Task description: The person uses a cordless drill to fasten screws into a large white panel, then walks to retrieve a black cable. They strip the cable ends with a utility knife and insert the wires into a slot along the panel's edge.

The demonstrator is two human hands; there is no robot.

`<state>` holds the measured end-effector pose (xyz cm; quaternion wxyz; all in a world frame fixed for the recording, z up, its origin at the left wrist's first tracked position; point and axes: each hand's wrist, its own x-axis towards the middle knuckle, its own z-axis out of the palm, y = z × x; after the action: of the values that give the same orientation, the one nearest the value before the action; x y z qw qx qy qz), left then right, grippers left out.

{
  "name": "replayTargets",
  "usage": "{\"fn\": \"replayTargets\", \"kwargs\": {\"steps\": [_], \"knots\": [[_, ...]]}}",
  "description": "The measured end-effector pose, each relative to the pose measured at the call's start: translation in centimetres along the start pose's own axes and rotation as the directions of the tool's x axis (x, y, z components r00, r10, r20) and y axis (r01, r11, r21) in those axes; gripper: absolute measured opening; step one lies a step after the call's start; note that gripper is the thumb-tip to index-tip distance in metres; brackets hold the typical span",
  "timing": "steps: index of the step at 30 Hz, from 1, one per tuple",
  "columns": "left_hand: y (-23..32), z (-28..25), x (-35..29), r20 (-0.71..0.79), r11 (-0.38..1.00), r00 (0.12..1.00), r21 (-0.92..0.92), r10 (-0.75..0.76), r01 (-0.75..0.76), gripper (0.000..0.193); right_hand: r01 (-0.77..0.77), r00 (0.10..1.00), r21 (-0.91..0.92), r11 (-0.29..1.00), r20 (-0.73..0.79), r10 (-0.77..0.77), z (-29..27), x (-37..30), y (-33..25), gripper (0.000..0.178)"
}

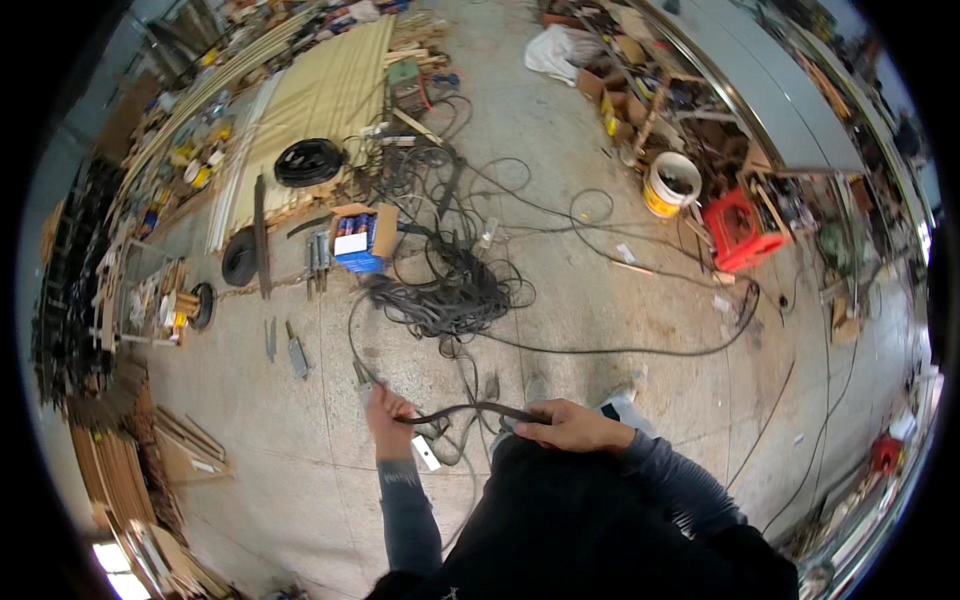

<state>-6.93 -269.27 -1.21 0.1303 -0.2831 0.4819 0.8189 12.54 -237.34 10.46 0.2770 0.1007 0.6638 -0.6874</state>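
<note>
A dark, flexible strip (465, 407) spans the gap between my two hands in a slight wave. My left hand (389, 420) is closed round its left end. A small grey piece with a thin tip (364, 382) shows at that hand's far side; whether the hand holds it I cannot make out. My right hand (578, 427) grips the other end, thumb along the strip, close to my dark clothing. Beyond them, a tangled heap of black strips (450, 295) lies on the concrete floor. A white rectangular piece (426, 454) is below the strip.
A blue carton (360, 255) stands left of the heap, near a black coil (308, 162). To the right are a white bucket (672, 184) and a red plastic stool (741, 231). A long cable (640, 351) loops across the floor. Grey tools (297, 356) lie at left.
</note>
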Motion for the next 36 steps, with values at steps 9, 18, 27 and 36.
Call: {"fn": "replayTargets", "kwargs": {"steps": [9, 18, 27, 36], "knots": [[0.4, 4.7, -17.0, 0.593, 0.800, 0.789, 0.547, -0.160, -0.248, 0.020, 0.013, 0.984, 0.151, 0.988, 0.176, -0.040, 1.2, 0.3, 2.0, 0.082], [-3.8, 7.6, -16.4, 0.859, 0.446, 0.366, 0.502, -0.359, -0.741, 0.041, -0.283, 0.943, 0.533, 0.797, 0.001, 0.334, 0.5, 6.3, 7.3, 0.034], [-15.7, 2.0, -5.2, 0.401, 0.777, 0.682, 0.146, -0.612, 0.612, 0.038, -0.254, 0.965, 0.478, 0.841, 0.068, 0.253, -0.9, 1.5, 4.0, 0.054], [-22.2, 2.0, -1.9, 0.491, 0.633, 0.621, -0.167, -0.611, 0.756, 0.029, -0.185, 0.977, 0.470, 0.863, -0.003, 0.211, -2.0, 1.0, 5.0, 0.046]]}}
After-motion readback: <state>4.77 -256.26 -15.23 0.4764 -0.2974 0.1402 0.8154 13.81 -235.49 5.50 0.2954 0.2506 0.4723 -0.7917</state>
